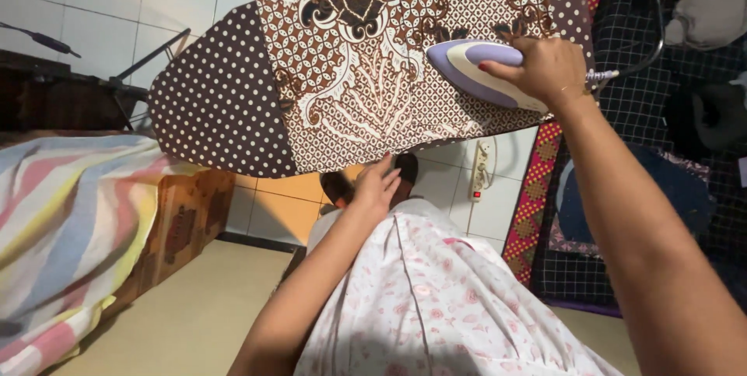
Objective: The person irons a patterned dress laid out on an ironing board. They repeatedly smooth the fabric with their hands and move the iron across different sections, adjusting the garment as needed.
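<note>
A brown patterned cloth [366, 72] lies spread over an ironing board with a dark polka-dot cover [214, 103]. My right hand [545, 68] grips a lilac and white iron [475, 68] that rests on the cloth at the board's right part. My left hand [377, 185] is at the near edge of the board, fingers touching the hanging edge of the cloth. I wear a white flowered garment [428, 290].
A bed with a striped sheet [70, 220] stands at the left. A white power strip [481, 170] lies on the tiled floor under the board. A dark checked fabric [646, 111] and a patterned mat edge [533, 205] are at the right.
</note>
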